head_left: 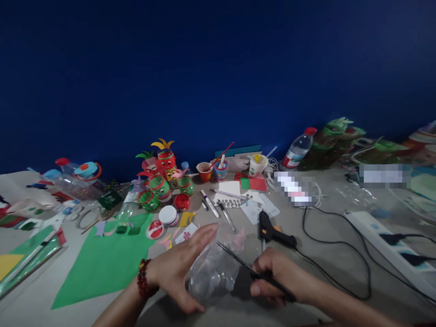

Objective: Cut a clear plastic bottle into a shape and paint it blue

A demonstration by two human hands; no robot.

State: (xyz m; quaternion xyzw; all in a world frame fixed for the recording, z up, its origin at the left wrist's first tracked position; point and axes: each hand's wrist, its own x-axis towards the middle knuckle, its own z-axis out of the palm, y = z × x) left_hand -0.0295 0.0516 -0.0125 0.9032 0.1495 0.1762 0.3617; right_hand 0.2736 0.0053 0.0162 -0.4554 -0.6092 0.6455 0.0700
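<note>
My left hand (182, 268), with a beaded bracelet at the wrist, holds a clear plastic bottle piece (216, 274) from its left side, thumb below and fingers above. Dark-handled scissors (254, 271) are gripped in my right hand (275, 274). Their blades point up and left across the upper part of the clear plastic. Whether the blades are apart or meet the plastic's edge, I cannot tell. Just above my right hand lies a black glue gun (272, 231).
Green paper (105, 263) lies at the left. Painted cups (158, 186), a paint jar (168, 215) and pens (210, 204) stand or lie behind my hands. A bottle with a red cap (299, 147) leans at the back right, and a power strip (391, 250) with black cords lies at the right.
</note>
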